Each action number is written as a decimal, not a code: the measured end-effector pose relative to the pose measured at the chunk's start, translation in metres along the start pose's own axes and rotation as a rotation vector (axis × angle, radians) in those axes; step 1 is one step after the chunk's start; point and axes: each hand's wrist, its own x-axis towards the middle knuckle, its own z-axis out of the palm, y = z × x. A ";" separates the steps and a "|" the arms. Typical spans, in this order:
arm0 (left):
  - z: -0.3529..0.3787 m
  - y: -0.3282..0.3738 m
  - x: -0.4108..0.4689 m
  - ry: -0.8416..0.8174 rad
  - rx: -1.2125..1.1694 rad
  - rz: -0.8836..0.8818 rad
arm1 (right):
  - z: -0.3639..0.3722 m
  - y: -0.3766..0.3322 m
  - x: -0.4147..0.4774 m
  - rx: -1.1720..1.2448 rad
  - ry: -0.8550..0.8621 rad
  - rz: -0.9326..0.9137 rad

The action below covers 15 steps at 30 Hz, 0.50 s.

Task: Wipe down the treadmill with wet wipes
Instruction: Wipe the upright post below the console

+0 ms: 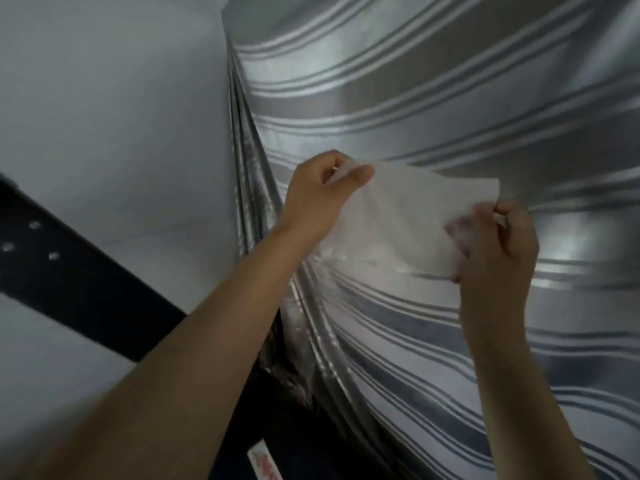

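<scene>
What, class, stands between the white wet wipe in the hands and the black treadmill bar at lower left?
Nothing visible does. The left hand and right hand pinch the thin white wet wipe before the grey striped curtain; only the person's own left forearm crosses the black treadmill bar.

Striped curtain [450, 98] close ahead right, wall [104, 98] left, dark treadmill bar [69, 271] lower left.
</scene>
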 end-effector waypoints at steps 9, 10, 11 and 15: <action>-0.054 0.052 0.048 -0.055 0.135 0.169 | 0.056 -0.047 0.042 0.047 -0.016 -0.175; -0.057 0.057 0.051 -0.038 0.147 0.172 | 0.063 -0.049 0.045 0.046 -0.026 -0.196; -0.061 0.062 0.054 -0.017 0.145 0.178 | 0.071 -0.052 0.048 0.050 -0.036 -0.212; -0.073 0.086 0.072 0.108 0.100 0.228 | 0.101 -0.071 0.055 0.117 -0.092 -0.267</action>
